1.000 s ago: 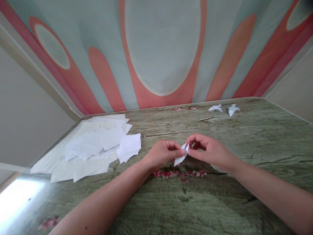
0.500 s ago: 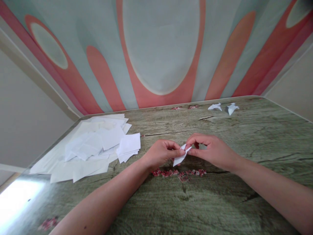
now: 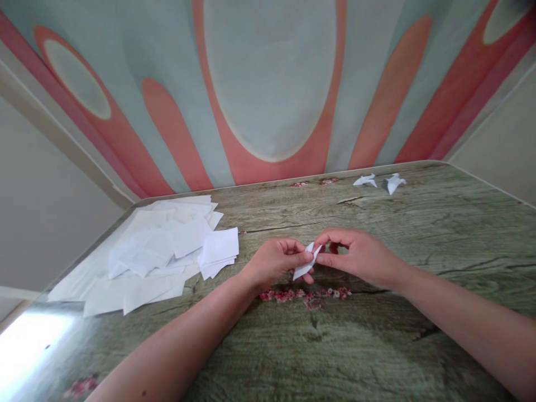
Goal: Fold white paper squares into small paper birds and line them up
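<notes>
A small piece of folded white paper (image 3: pixel 303 271) is held above the middle of the table, slanting from lower left to upper right. My left hand (image 3: pixel 280 260) pinches it between thumb and fingers, with a fingertip showing beneath its lower edge. The thumb and forefinger of my right hand (image 3: pixel 355 255) close on the paper's upper right end. Part of the paper is hidden behind the fingers. Toward the far right edge lie two folded paper figures, one flatter with thin points (image 3: pixel 365 180) and one bulkier (image 3: pixel 395 183).
On the left, many loose white sheets (image 3: pixel 154 290) lie spread in an overlapping heap. Beside them sits a small stack of square papers (image 3: pixel 219 245). The table (image 3: pixel 268 352) has a wood-grain cover with printed pink flowers. A patterned wall hanging (image 3: pixel 272 84) rises behind its far edge.
Both hands stay on the folded paper, which has turned slightly. My right fingertips sit closer to the left thumb. The whole view has shifted a little.
</notes>
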Demonstrator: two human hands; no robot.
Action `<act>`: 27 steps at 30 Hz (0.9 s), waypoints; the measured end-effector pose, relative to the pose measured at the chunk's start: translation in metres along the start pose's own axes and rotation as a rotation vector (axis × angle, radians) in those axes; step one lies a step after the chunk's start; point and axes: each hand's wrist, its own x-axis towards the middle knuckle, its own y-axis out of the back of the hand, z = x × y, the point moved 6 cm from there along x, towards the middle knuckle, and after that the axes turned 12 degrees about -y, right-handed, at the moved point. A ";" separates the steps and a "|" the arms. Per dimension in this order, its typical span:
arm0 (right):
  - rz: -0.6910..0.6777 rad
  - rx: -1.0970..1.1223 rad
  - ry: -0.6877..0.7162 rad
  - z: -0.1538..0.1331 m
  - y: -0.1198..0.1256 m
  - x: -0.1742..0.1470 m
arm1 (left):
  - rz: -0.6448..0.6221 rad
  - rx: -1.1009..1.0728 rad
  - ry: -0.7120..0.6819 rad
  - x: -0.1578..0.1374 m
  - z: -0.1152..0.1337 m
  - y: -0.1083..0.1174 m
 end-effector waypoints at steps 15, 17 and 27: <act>0.024 0.046 -0.018 0.000 0.002 0.002 | 0.006 -0.071 -0.015 0.001 0.000 -0.001; 0.016 0.057 -0.014 0.001 0.001 0.002 | 0.015 -0.084 -0.004 0.000 -0.001 -0.001; 0.049 0.055 0.002 0.003 0.001 0.003 | -0.002 -0.016 0.009 0.001 -0.002 0.000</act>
